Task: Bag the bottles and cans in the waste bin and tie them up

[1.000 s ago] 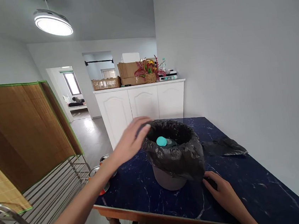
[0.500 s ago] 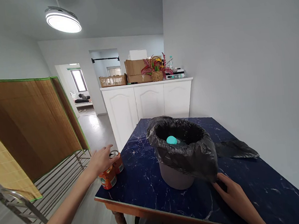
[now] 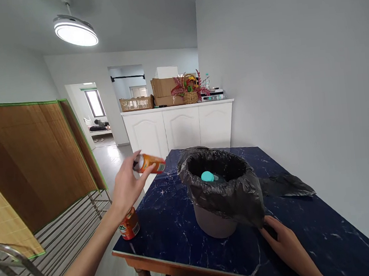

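My left hand [image 3: 128, 183] grips an orange drink can [image 3: 154, 163] above the table's left edge, the can tipped on its side with its base toward the bin. Below it a second orange can [image 3: 129, 226] stands upright near the table corner. A grey bin [image 3: 213, 223] lined with a black plastic bag [image 3: 225, 195] sits mid-table. Inside it shows the turquoise cap of a bottle [image 3: 207, 176]; the rest is mostly hidden. At the bin's lower right, my right hand [image 3: 282, 239] pinches the hanging edge of the bag between thumb and fingers.
The blue marble-patterned table [image 3: 170, 249] has a flat black plastic bag [image 3: 286, 185] to the bin's right. A metal rack [image 3: 78, 224] with a bamboo mat [image 3: 32, 162] stands left. Behind is a white cabinet [image 3: 183, 127] bearing boxes and a flower basket [image 3: 190, 95].
My left hand has lifted one can off the table and carried it up and rightward, tilting it over. My right hand stays at the bag's edge. The view has shifted slightly.
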Demonstrator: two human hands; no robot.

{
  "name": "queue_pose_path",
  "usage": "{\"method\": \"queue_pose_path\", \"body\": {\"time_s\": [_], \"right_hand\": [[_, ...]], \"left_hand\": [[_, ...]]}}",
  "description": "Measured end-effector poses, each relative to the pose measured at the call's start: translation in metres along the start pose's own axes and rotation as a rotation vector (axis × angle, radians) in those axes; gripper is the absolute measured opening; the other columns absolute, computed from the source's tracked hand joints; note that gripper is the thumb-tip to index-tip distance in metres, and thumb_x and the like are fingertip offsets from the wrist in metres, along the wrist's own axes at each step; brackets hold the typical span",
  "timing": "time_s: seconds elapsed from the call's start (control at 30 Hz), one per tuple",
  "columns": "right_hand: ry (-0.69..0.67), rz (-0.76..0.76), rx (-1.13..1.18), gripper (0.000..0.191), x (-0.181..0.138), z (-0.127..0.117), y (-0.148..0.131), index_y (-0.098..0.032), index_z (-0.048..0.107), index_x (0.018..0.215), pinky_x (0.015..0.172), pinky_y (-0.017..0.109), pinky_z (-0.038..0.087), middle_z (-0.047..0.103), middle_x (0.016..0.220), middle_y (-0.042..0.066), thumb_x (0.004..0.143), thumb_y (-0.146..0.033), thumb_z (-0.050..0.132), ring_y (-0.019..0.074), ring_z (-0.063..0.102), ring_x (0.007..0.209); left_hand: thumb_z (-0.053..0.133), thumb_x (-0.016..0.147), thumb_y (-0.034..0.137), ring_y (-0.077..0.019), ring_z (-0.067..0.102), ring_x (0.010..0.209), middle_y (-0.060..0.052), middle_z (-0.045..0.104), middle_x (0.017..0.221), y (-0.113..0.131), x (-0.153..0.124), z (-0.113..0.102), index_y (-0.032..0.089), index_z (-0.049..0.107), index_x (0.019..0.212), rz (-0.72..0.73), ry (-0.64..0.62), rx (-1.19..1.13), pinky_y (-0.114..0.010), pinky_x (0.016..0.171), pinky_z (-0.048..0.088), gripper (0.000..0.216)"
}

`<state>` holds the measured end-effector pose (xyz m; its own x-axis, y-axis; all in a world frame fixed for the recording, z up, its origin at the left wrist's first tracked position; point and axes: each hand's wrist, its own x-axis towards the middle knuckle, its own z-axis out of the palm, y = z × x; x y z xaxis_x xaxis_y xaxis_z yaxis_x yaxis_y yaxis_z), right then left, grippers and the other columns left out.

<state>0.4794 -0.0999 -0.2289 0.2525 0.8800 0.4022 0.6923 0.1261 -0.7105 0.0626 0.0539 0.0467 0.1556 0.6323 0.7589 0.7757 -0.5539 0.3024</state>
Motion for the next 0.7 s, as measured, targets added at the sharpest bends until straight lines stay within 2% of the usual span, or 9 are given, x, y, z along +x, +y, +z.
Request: {"method": "queue_pose_path", "body": {"time_s": [0.07,0.13,0.2,0.3,0.37,0.43,0.5,0.6,0.7], "right_hand": [[0.006,0.0,-0.001,0.034,0.0,0.0,0.001,-0.028,0.076,0.113,0.071,0.033,0.064,0.077,0.126,0.012,0.101,-0.052,0.054,0.0321,0.078,0.106],[0.004,0.001,-0.003,0.035,0.0,0.001,0.002,-0.028,0.075,0.115,0.075,0.034,0.064,0.076,0.128,0.013,0.101,-0.052,0.054,0.0323,0.077,0.109],[-0.005,0.001,-0.004,0.037,-0.001,0.001,0.003,-0.027,0.075,0.118,0.077,0.034,0.065,0.075,0.13,0.013,0.102,-0.052,0.053,0.0323,0.077,0.111],[-0.014,-0.006,-0.012,0.038,-0.001,0.001,0.004,-0.027,0.075,0.12,0.08,0.034,0.065,0.074,0.133,0.014,0.103,-0.052,0.052,0.0321,0.076,0.113],[-0.016,-0.012,-0.023,0.037,-0.001,0.001,0.005,-0.028,0.075,0.12,0.082,0.034,0.065,0.073,0.135,0.013,0.104,-0.051,0.051,0.0316,0.075,0.115],[-0.017,-0.012,-0.033,0.038,-0.002,0.002,0.007,-0.029,0.075,0.122,0.081,0.034,0.065,0.073,0.136,0.011,0.104,-0.051,0.051,0.0314,0.076,0.115],[-0.021,-0.001,-0.041,0.039,-0.002,0.002,0.009,-0.029,0.075,0.126,0.079,0.034,0.066,0.074,0.136,0.011,0.103,-0.051,0.051,0.0321,0.076,0.115],[-0.03,0.019,-0.045,0.04,-0.002,0.003,0.01,-0.028,0.075,0.127,0.08,0.037,0.067,0.074,0.135,0.011,0.102,-0.05,0.052,0.0336,0.075,0.117],[-0.041,0.032,-0.028,0.039,-0.001,0.003,0.009,-0.028,0.076,0.122,0.087,0.04,0.067,0.074,0.134,0.01,0.101,-0.051,0.052,0.0342,0.073,0.122]], "left_hand": [[0.071,0.095,0.058,-0.03,0.07,0.117,-0.011,0.07,0.139,0.036,0.013,-0.006,0.024,0.057,0.145,0.076,0.085,-0.166,-0.046,0.103,0.056,0.062],[0.076,0.094,0.051,-0.028,0.07,0.119,-0.009,0.071,0.138,0.067,0.024,-0.002,0.026,0.059,0.144,0.141,0.031,-0.283,-0.045,0.105,0.056,0.059],[0.079,0.092,0.046,-0.0274,0.069,0.122,-0.009,0.071,0.139,0.09,0.03,0.013,0.026,0.06,0.142,0.194,-0.05,-0.352,-0.043,0.106,0.056,0.057],[0.078,0.094,0.047,-0.0288,0.068,0.127,-0.01,0.07,0.141,0.106,0.029,0.039,0.026,0.06,0.141,0.251,-0.213,-0.356,-0.044,0.106,0.056,0.055],[0.068,0.101,0.052,-0.0288,0.066,0.131,-0.01,0.068,0.144,0.105,0.022,0.047,0.026,0.059,0.142,0.268,-0.283,-0.339,-0.044,0.109,0.054,0.05],[0.056,0.107,0.053,-0.0279,0.063,0.134,-0.01,0.067,0.145,0.092,0.013,0.043,0.025,0.058,0.143,0.25,-0.26,-0.307,-0.045,0.112,0.052,0.046],[0.05,0.108,0.055,-0.0282,0.062,0.135,-0.01,0.068,0.143,0.066,0.002,0.031,0.024,0.059,0.141,0.197,-0.195,-0.231,-0.045,0.115,0.049,0.046],[0.046,0.105,0.064,-0.0322,0.062,0.133,-0.011,0.069,0.139,0.002,-0.017,0.01,0.023,0.062,0.136,0.09,-0.202,-0.027,-0.049,0.116,0.047,0.054],[0.048,0.096,0.076,-0.0414,0.06,0.133,-0.018,0.067,0.139,-0.069,-0.044,0.0,0.018,0.063,0.138,-0.045,-0.36,0.216,-0.057,0.114,0.045,0.073]]}}
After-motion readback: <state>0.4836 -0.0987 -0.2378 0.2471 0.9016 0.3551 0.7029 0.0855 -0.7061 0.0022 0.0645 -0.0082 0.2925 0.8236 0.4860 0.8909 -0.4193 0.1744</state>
